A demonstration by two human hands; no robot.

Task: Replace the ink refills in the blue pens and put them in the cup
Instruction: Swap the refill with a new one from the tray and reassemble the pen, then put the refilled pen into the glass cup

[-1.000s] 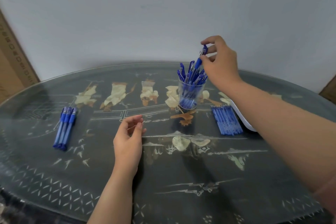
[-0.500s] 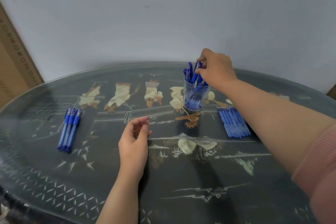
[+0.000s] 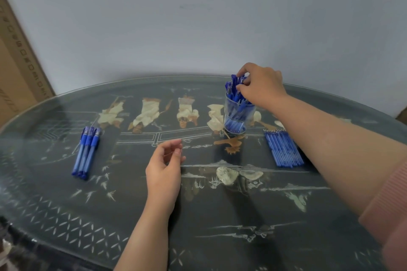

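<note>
A clear cup [image 3: 239, 117] stands at the back of the table, packed with several blue pens [image 3: 230, 88]. My right hand [image 3: 263, 89] reaches over its rim, and thumb and forefinger pinch the top of one pen standing in the cup. Three more blue pens [image 3: 86, 152] lie side by side on the left of the table. A row of several blue refills [image 3: 283, 149] lies right of the cup, partly under my right forearm. Near the table's middle my left hand [image 3: 164, 171] hovers with loosely curled fingers, holding nothing I can see.
The table [image 3: 66, 222] is a dark oval with inlaid figures under a glass top. A cardboard box [image 3: 15, 68] leans at the far left. A plain grey wall [image 3: 198, 17] rises right behind the table.
My right hand has come down with the blue pen from above the cup, and the pen now stands among the others. The left hand has barely moved.
</note>
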